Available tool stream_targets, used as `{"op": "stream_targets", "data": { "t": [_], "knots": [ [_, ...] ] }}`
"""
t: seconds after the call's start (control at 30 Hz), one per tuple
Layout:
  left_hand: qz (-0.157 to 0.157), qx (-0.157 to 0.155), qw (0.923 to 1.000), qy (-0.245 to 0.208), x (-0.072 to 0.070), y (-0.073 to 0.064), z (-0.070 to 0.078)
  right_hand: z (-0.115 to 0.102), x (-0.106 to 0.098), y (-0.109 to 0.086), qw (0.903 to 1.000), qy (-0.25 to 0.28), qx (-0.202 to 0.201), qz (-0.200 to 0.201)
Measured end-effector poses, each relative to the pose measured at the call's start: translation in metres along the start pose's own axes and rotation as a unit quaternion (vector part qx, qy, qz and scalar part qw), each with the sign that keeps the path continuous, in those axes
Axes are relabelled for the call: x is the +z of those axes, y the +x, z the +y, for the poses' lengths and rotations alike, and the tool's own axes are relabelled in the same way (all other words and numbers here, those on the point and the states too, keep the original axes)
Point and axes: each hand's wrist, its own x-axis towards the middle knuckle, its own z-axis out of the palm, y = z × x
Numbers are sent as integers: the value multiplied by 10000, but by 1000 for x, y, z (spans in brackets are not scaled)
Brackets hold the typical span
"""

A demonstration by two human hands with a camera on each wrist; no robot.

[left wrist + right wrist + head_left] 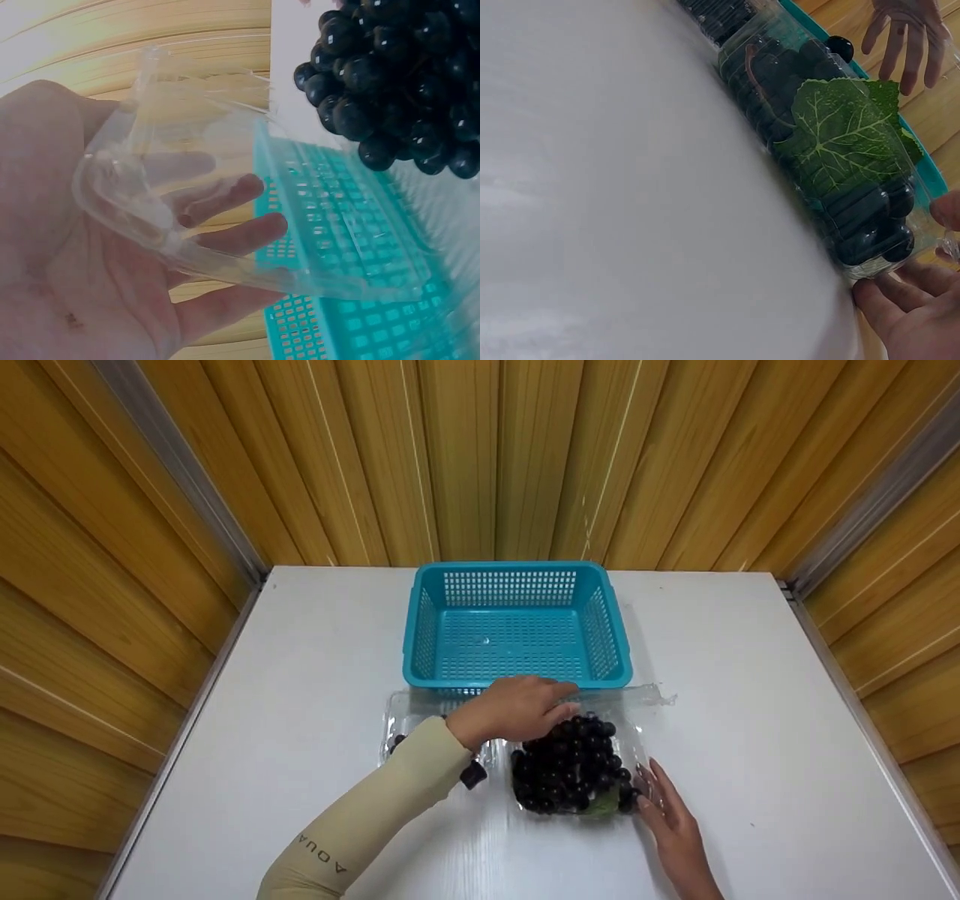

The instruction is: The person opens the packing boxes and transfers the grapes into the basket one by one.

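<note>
Dark round grapes (pixel 566 765) with a green leaf (pixel 832 131) fill a clear plastic container (pixel 517 810) on the table. Its clear lid (pixel 217 127) stands raised at the far side, near the basket. My left hand (pixel 525 709) reaches over the grapes to this lid; in the left wrist view its fingers are fairly straight and show through the plastic. At the container's right end, my right hand (pixel 679 825) holds the rim, its thumb above and its fingers (pixel 896 304) against the end wall.
A turquoise mesh basket (pixel 517 645) stands behind the container, with nothing seen inside. Left of the grapes, partly under my left forearm, is another clear container (pixel 397 720) with dark fruit. A white table (pixel 322 660) bears everything; wood-patterned panels (pixel 495 465) surround it.
</note>
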Motion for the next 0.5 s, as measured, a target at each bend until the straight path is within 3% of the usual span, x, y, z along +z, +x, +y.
{"op": "stream_targets", "data": {
  "t": [0.2,0.5],
  "knots": [
    [340,45,9993,175,-1,3,2,3,-1,-2,9998,-87,-111,165],
    [848,87,9963,130,-6,0,-6,2,3,2,9998,176,-133,-31]
  ]
}}
